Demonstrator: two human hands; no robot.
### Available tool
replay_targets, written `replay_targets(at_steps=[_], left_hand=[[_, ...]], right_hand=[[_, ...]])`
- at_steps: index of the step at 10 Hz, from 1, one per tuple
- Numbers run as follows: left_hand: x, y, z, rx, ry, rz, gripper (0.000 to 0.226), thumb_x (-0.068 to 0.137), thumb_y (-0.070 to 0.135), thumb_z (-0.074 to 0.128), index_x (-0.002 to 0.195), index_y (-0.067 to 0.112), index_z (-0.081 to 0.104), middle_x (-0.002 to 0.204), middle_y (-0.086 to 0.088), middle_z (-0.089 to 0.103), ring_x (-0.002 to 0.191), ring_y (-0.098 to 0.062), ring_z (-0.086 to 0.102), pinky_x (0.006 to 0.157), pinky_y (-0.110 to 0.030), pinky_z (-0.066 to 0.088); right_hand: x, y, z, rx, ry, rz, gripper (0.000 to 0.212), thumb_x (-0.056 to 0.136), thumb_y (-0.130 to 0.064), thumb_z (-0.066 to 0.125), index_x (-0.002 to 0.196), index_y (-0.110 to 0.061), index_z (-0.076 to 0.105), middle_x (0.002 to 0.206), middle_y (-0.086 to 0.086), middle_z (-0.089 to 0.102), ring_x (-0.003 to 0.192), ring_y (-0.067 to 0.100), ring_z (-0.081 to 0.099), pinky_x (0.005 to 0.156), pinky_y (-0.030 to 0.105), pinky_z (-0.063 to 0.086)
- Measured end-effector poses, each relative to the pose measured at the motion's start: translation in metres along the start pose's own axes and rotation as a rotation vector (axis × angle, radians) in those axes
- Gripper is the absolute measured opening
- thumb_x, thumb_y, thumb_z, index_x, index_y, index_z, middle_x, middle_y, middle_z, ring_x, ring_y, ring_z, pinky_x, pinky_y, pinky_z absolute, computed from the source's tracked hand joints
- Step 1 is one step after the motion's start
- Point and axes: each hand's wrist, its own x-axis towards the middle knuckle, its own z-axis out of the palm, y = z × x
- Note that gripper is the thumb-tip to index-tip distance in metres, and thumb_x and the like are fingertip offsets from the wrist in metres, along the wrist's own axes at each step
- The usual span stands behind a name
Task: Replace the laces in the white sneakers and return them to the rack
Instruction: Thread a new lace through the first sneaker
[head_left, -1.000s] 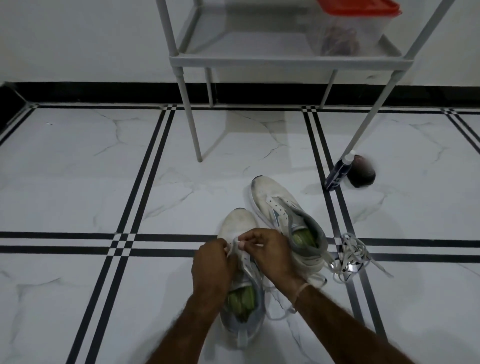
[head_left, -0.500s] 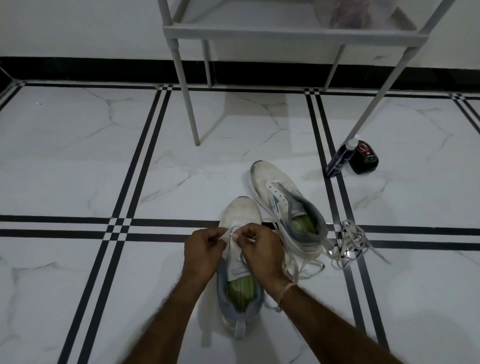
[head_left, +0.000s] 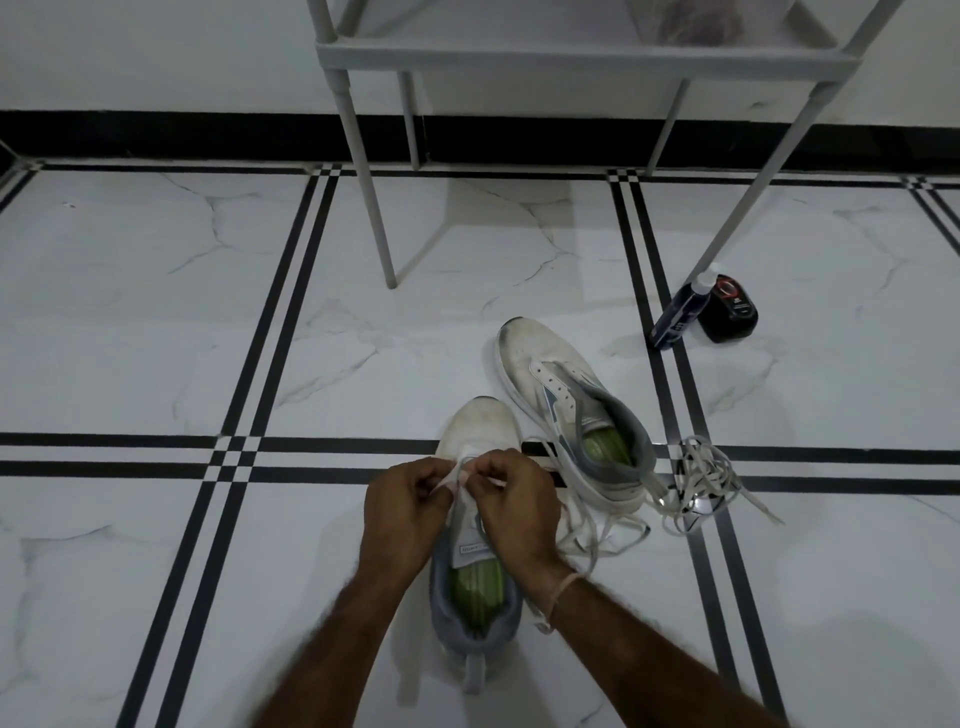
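At 6 o'clock, over the near sneaker (head_left: 480, 426), the left hand (head_left: 408, 512) and the right hand (head_left: 514, 506) each pinch the white lace (head_left: 453, 478) with curled fingers. I judge the lace light, soft and floppy; I would hold it close to its tip. On the rack (head_left: 571, 60) at 12 o'clock, a clear box (head_left: 771, 23) holds something brownish, too blurred to name.

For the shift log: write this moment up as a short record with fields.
left hand: pinches flat white lace above near white grey-collared sneaker
right hand: pinches the same lace
far white sneaker: on the tiled floor, visible eyelets bare
loose white laces: heaped right of the far sneaker
grey shelf rack: behind, holds neither sneaker
dark bottle, black tin: together on the floor
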Motion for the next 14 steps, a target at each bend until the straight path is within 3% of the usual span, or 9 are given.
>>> replay_targets(at_steps=[4, 6, 8, 9, 10, 11, 12, 13, 14], left_hand=[[0.007, 0.001, 0.009, -0.352, 0.050, -0.347, 0.012, 0.087, 0.022, 0.078, 0.077, 0.016, 0.074, 0.069, -0.006, 0.069, 0.063, -0.020, 0.061, 0.060, -0.037, 0.055], [0.061, 0.020, -0.042, -1.177, 0.341, -0.526, 0.019, 0.105, 0.004, 0.041, 0.091, 0.012, 0.050, 0.076, -0.004, 0.060, 0.060, -0.014, 0.057, 0.064, -0.033, 0.058], [0.036, -0.019, -0.032, 0.306, -0.079, 0.335, 0.014, 0.089, 0.034, 0.075, 0.085, 0.024, 0.066, 0.073, 0.010, 0.056, 0.068, -0.008, 0.055, 0.062, -0.027, 0.046], [0.032, -0.025, -0.023, 0.046, -0.061, 0.127, 0.029, 0.094, 0.021, 0.068, 0.067, 0.026, 0.063, 0.064, 0.011, 0.064, 0.066, -0.010, 0.061, 0.060, -0.019, 0.042], [0.046, 0.004, -0.053, -1.255, 0.201, -0.464, 0.031, 0.104, 0.009, 0.045, 0.078, 0.021, 0.056, 0.061, 0.006, 0.062, 0.059, -0.010, 0.058, 0.065, -0.026, 0.054], [0.050, 0.026, -0.068, -1.038, 0.298, -0.367, 0.021, 0.106, 0.018, 0.044, 0.086, 0.024, 0.047, 0.062, 0.006, 0.048, 0.047, -0.007, 0.044, 0.046, -0.020, 0.044], [0.031, 0.011, -0.043, 0.316, 0.036, 0.142, 0.025, 0.090, 0.052, 0.068, 0.096, 0.032, 0.055, 0.077, 0.011, 0.061, 0.065, -0.008, 0.058, 0.057, -0.026, 0.043], [0.026, -0.006, -0.016, 0.607, -0.111, 0.156, 0.031, 0.088, 0.058, 0.065, 0.086, 0.027, 0.068, 0.082, 0.010, 0.065, 0.079, -0.011, 0.062, 0.062, -0.027, 0.037], [0.033, -0.001, -0.029, -0.627, 0.006, -0.372, 0.024, 0.103, 0.032, 0.056, 0.083, 0.020, 0.064, 0.094, -0.001, 0.073, 0.085, -0.015, 0.066, 0.053, -0.021, 0.041]], right_hand=[[0.005, -0.003, 0.005, 0.074, 0.008, 0.150, 0.024, 0.079, -0.023, 0.083, 0.075, -0.030, 0.060, 0.078, -0.013, 0.071, 0.077, 0.004, 0.068, 0.075, 0.043, 0.057], [0.014, 0.007, -0.012, -0.015, -0.145, 0.068, 0.019, 0.081, -0.020, 0.081, 0.075, -0.029, 0.065, 0.075, -0.016, 0.072, 0.074, 0.003, 0.069, 0.071, 0.035, 0.058], [0.022, 0.005, -0.015, -0.081, -0.208, 0.079, 0.018, 0.082, -0.020, 0.079, 0.077, -0.030, 0.065, 0.074, -0.017, 0.072, 0.070, 0.002, 0.068, 0.069, 0.035, 0.058], [0.024, 0.004, -0.015, -0.103, -0.214, 0.078, 0.015, 0.082, -0.019, 0.076, 0.080, -0.029, 0.066, 0.075, -0.020, 0.071, 0.074, 0.003, 0.068, 0.071, 0.038, 0.059], [0.023, 0.006, -0.017, -0.134, -0.209, 0.084, 0.014, 0.083, -0.018, 0.075, 0.079, -0.029, 0.067, 0.075, -0.021, 0.071, 0.077, 0.002, 0.068, 0.073, 0.035, 0.058], [0.022, 0.008, -0.017, -0.165, -0.204, 0.078, 0.020, 0.083, -0.017, 0.074, 0.077, -0.034, 0.064, 0.074, -0.021, 0.070, 0.075, 0.002, 0.067, 0.072, 0.036, 0.058], [0.022, 0.004, -0.015, -0.200, -0.220, 0.066, 0.020, 0.083, -0.017, 0.070, 0.076, -0.034, 0.063, 0.077, -0.018, 0.071, 0.075, 0.002, 0.066, 0.070, 0.037, 0.057], [0.022, 0.004, -0.015, -0.200, -0.219, 0.065, 0.022, 0.084, -0.016, 0.069, 0.075, -0.034, 0.062, 0.077, -0.017, 0.071, 0.076, 0.004, 0.067, 0.071, 0.037, 0.057], [0.021, 0.007, -0.017, -0.187, -0.208, 0.060, 0.025, 0.085, -0.012, 0.070, 0.075, -0.034, 0.063, 0.077, -0.018, 0.071, 0.077, 0.003, 0.068, 0.071, 0.037, 0.058]])
